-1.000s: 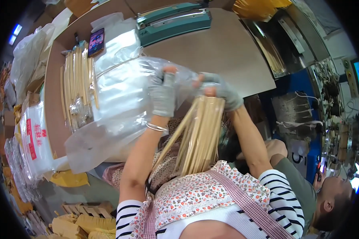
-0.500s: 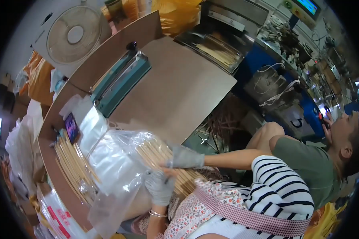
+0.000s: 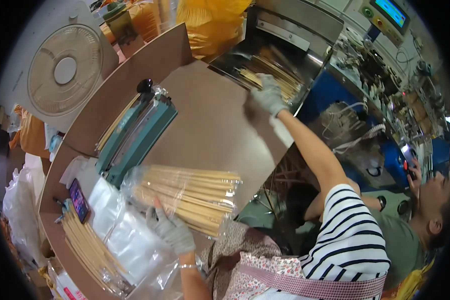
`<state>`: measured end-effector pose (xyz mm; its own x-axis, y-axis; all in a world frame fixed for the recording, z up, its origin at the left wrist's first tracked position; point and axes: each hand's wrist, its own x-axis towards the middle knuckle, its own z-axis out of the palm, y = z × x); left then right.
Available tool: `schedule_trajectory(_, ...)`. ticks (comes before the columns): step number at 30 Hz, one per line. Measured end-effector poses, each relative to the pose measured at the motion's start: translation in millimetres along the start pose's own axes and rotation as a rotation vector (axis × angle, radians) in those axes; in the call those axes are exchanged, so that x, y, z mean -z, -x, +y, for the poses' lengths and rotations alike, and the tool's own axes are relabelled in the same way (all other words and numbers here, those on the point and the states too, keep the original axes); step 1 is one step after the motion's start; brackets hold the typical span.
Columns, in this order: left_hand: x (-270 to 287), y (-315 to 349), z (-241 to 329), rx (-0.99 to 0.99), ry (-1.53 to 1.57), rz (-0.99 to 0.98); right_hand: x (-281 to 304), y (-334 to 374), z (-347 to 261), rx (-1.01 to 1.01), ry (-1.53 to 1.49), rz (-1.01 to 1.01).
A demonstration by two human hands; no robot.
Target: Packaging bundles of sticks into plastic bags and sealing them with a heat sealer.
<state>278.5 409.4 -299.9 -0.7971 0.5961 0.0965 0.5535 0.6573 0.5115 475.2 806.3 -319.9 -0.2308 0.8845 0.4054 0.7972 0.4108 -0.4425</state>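
Observation:
A clear plastic bag [image 3: 195, 192] full of pale wooden sticks lies on the board's near side. My left hand [image 3: 172, 234], in a light grey glove with a bare fingertip showing, rests with fingers apart against the bag's near edge. My right arm stretches to the far right. There my gloved right hand [image 3: 270, 95] is over the near end of the loose sticks [image 3: 280, 75] in a dark metal tray [image 3: 225, 62]. Its fingers look apart; their undersides are hidden. Flat empty plastic bags [image 3: 127, 232] lie left of my left hand.
A teal bag sealer [image 3: 137, 135] stands on the brown board [image 3: 205, 120]. A phone [image 3: 78, 200] and more sticks [image 3: 90, 245] line its left wall. Beyond are a fan [image 3: 65, 70] and yellow sacks [image 3: 210, 27]. A co-worker [image 3: 405, 235] sits right, beside a machine [image 3: 360, 130].
My right hand has left the sticks near my lap and reached to the far tray. The bag of sticks now lies flat on the board; my left hand has moved left.

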Motion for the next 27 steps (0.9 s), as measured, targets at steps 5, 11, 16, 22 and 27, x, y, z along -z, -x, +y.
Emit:
schedule_trajectory(5, -10, -11, -13, -0.234, 0.194, 0.063, -27, -71, 80, -0.267, 0.575, -0.509)
schedule_trajectory(11, -26, -17, -21, -0.235, 0.390, 0.146, -44, -113, 115, -0.377, 0.732, -0.475)
schedule_trajectory(16, -27, -14, -22, -0.255, 0.413, 0.150, -57, -117, 136, -0.174, 0.441, -0.543)
schedule_trajectory(22, -24, -9, -23, -0.159, 0.384, 0.160, -28, -80, 69, -0.042, -0.294, -0.787)
schedule_trajectory(27, -5, -25, 3, -0.338, 0.172, 0.147, 72, -3, -48, 0.068, -0.835, -0.826)
